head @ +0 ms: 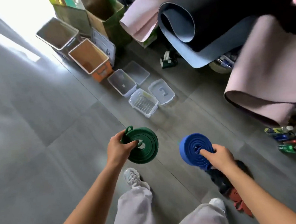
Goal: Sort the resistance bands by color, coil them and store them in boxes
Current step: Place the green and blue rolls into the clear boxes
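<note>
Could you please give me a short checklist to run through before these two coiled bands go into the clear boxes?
1. The green band is coiled and gripped by the left hand: ok.
2. The blue band is coiled and gripped by the right hand: ok.
3. The far box is open and looks empty: ok.
4. The near box is open; whether anything lies in it: cannot tell.
5. The floor up to the boxes is free: ok.
6. The red band by the right foot is coiled: not ok, it lies loose.
</note>
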A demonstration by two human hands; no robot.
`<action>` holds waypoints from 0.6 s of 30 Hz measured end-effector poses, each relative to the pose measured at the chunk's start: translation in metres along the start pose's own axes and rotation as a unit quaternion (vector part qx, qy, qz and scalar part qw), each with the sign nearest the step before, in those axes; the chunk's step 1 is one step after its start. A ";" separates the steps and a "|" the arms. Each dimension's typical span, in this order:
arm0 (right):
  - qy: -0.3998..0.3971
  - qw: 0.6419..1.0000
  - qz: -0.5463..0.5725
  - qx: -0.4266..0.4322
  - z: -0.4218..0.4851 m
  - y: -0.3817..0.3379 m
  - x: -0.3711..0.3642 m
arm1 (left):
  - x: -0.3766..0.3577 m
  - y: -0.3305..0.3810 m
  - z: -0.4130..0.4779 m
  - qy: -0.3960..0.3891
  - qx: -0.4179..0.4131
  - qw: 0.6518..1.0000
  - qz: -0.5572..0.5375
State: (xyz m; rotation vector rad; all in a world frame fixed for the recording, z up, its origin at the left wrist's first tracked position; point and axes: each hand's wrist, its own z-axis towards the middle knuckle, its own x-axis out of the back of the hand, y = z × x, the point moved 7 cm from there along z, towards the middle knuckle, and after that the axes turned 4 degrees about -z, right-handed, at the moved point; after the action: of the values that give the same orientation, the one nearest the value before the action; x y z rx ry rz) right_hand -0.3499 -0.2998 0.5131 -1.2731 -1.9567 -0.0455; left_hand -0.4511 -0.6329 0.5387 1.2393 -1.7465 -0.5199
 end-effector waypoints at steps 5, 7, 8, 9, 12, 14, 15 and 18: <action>0.021 0.999 0.038 -0.012 0.019 -0.099 -0.053 | 0.084 0.037 0.110 -0.008 -0.027 0.998 0.063; 0.020 0.997 0.067 -0.029 0.031 -0.131 -0.074 | 0.101 0.047 0.155 -0.021 -0.032 0.995 0.088; 0.018 0.996 0.079 -0.037 0.040 -0.146 -0.084 | 0.106 0.051 0.177 -0.026 -0.033 0.994 0.097; 0.019 0.995 0.090 -0.046 0.052 -0.160 -0.095 | 0.109 0.055 0.202 -0.033 -0.035 0.993 0.104; 0.036 0.990 0.116 -0.068 0.097 -0.201 -0.127 | 0.109 0.057 0.276 -0.066 -0.041 0.990 0.120; 0.043 0.987 0.131 -0.085 0.129 -0.228 -0.146 | 0.108 0.055 0.328 -0.082 -0.034 0.989 0.121; 0.042 0.986 0.134 -0.093 0.145 -0.242 -0.156 | 0.109 0.053 0.354 -0.088 -0.030 0.987 0.128; 0.043 0.983 0.136 -0.112 0.192 -0.276 -0.185 | 0.105 0.046 0.430 -0.107 -0.024 0.984 0.143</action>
State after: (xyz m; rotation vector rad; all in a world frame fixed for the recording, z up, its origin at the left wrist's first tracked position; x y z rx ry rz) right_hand -0.6446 -0.4965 0.3665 -1.6488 -1.7242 -0.1866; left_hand -0.8501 -0.7760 0.4017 0.9035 -2.0397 -0.5363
